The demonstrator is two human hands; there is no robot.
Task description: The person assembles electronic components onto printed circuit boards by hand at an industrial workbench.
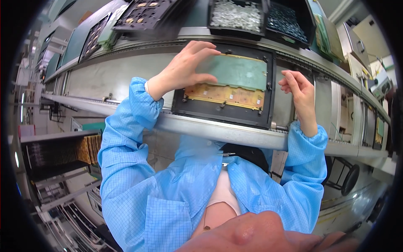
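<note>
My left hand [189,67] is over the left end of a flat green plate [241,71], its thumb and fingers spread apart. The plate's left part looks blurred beside those fingers. It lies along the far side of a black rectangular fixture frame [201,109]. Yellow-orange circuit panels [226,96] show along the near side of the frame, with small black clamp posts around them. Just right of the frame, my right hand [300,90] is raised with fingers curled in and thumb against them. Whatever may be between those fingertips is hidden.
The frame sits on a conveyor with a metal front rail [226,132]. Beyond it stand black bins of clear-white small parts [237,17] and dark small parts [285,23]. Black trays [145,17] stand far left, green boards [323,38] far right. A slotted rack [54,153] holds panels lower left.
</note>
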